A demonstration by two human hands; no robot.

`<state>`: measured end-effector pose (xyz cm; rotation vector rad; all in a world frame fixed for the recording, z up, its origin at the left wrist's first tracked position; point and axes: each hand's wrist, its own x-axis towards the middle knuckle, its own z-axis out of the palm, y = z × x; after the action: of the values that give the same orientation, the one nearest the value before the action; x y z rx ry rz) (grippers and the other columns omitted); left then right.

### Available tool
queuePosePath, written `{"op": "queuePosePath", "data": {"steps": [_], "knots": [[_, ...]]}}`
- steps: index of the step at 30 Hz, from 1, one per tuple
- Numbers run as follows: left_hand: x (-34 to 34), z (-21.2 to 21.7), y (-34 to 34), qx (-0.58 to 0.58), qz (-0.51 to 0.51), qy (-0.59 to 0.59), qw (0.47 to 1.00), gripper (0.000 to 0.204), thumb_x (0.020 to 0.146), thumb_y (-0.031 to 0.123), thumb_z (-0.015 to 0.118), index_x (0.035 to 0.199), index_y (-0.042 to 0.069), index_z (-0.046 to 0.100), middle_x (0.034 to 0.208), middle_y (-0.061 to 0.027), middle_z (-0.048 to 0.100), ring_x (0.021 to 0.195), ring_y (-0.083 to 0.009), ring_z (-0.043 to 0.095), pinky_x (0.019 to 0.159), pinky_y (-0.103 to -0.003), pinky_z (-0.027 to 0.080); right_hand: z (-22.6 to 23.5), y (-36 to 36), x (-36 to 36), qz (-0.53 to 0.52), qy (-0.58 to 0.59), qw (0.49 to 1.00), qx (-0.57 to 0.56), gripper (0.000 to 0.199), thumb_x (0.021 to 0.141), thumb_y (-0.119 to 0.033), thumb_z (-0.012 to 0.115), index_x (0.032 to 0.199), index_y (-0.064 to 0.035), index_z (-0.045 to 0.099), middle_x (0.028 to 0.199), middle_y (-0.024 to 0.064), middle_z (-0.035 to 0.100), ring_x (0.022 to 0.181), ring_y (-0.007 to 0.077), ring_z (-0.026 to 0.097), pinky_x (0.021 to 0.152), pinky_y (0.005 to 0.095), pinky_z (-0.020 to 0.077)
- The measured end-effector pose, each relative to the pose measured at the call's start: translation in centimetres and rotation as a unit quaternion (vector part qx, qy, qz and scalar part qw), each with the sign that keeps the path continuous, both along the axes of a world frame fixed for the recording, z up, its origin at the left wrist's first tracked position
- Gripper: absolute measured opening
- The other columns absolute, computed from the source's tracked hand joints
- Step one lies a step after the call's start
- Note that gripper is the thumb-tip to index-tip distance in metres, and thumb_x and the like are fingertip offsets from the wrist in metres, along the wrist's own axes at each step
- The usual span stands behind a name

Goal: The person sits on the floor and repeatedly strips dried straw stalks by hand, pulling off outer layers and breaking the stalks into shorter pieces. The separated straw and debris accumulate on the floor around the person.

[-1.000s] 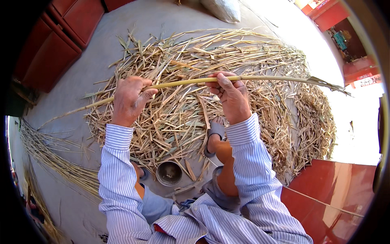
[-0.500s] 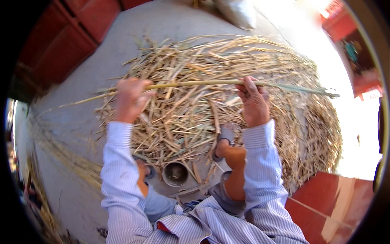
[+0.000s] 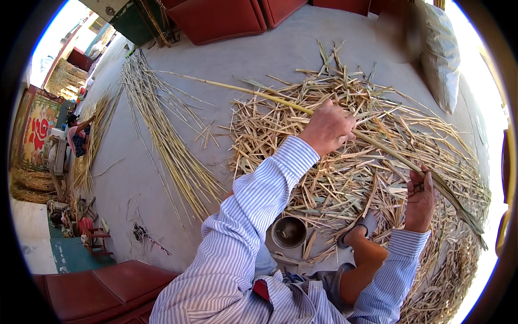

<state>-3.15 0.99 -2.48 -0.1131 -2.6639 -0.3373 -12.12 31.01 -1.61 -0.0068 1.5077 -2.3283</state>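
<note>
Both hands grip one long reed stalk (image 3: 280, 99) above a heap of stripped husks (image 3: 350, 162).

Stalk's leafy tip blurs out at 4 o'clock near the rim; left fingers are hidden behind the knuckles. Left hand (image 3: 328, 127), arm extended, is closed around mid-stalk. Right hand (image 3: 420, 200), raised at 3 o'clock, fingers curled, clasps the stalk lower down. Stalk runs 10 to 4 o'clock.

Person seen from above, wearing a long-sleeved button shirt w/ fine blue & white vertical stripes; cuffs buttoned at both wrists. Left hand (image 3: 329, 127) and right hand (image 3: 420, 198) bare, no gloves or rings visible. Grey-blue shorts or rolled trousers, one knee bare. Grey sandal (image 3: 362, 227) on the foot. Small red patch at waist.
</note>
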Motion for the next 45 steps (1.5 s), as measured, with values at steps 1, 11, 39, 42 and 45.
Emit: {"op": "queuePosePath", "data": {"steps": [1, 11, 39, 42, 45], "knots": [[0.0, 0.1, -0.4, -0.012, 0.0, -0.005, 1.0, 0.021, 0.077, 0.03, 0.074, 0.081, 0.011, 0.066, 0.068, -0.0044, 0.059, 0.073, -0.0235, 0.057, 0.071, -0.039, 0.038, -0.2, 0.3, -0.5, -0.035, -0.002, 0.999, 0.02, 0.026, 0.096, -0.025, 0.059, 0.111, -0.004, 0.063, 0.097, 0.0047, 0.07, 0.09, 0.0125, 0.066, 0.073, 0.021, 0.0529], [3.1, -4.8, 5.9, 0.053, -0.095, 0.093, 0.99, 0.025, 0.078, 0.016, 0.075, 0.096, 0.006, 0.06, 0.086, -0.0084, 0.065, 0.076, -0.0269, 0.063, 0.066, -0.038, 0.051, -1.0, 1.0, -3.5, -0.056, 0.02, 0.998, 0.02, 0.02, 0.093, -0.015, 0.063, 0.106, -0.0001, 0.062, 0.096, 0.01, 0.07, 0.086, 0.0183, 0.07, 0.069, 0.0243, 0.0551], [16.3, -27.3, 13.9, 0.016, -0.178, -0.419, 0.89, 0.016, 0.076, 0.016, 0.069, 0.08, 0.005, 0.059, 0.075, -0.0144, 0.065, 0.071, -0.0303, 0.066, 0.058, -0.043, 0.051, -1.3, -0.8, -1.1, -0.061, -0.069, 0.996, 0.007, 0.017, 0.092, -0.008, 0.062, 0.106, -0.0002, 0.061, 0.093, 0.0105, 0.069, 0.083, 0.0191, 0.068, 0.071, 0.0268, 0.0563], [11.1, -19.8, 12.3, 0.052, -0.112, -0.323, 0.938, 0.016, 0.084, 0.021, 0.063, 0.083, 0.005, 0.058, 0.073, -0.0125, 0.064, 0.071, -0.0296, 0.066, 0.062, -0.04, 0.052, -1.6, -0.7, -0.8, -0.03, -0.065, 0.996, -0.057, 0.022, 0.09, -0.004, 0.063, 0.112, -0.001, 0.058, 0.099, 0.0116, 0.068, 0.088, 0.0199, 0.068, 0.077, 0.0284, 0.0564], [7.4, -12.2, 10.5, 0.025, -0.069, -0.13, 0.989, 0.009, 0.081, 0.013, 0.062, 0.086, 0.006, 0.058, 0.083, -0.0096, 0.062, 0.076, -0.0263, 0.06, 0.067, -0.039, 0.05, -1.1, -1.4, -0.2, -0.032, -0.066, 0.99, -0.116, 0.022, 0.09, -0.002, 0.063, 0.111, -0.0011, 0.058, 0.101, 0.0113, 0.068, 0.094, 0.0211, 0.067, 0.079, 0.0291, 0.0566]]}}
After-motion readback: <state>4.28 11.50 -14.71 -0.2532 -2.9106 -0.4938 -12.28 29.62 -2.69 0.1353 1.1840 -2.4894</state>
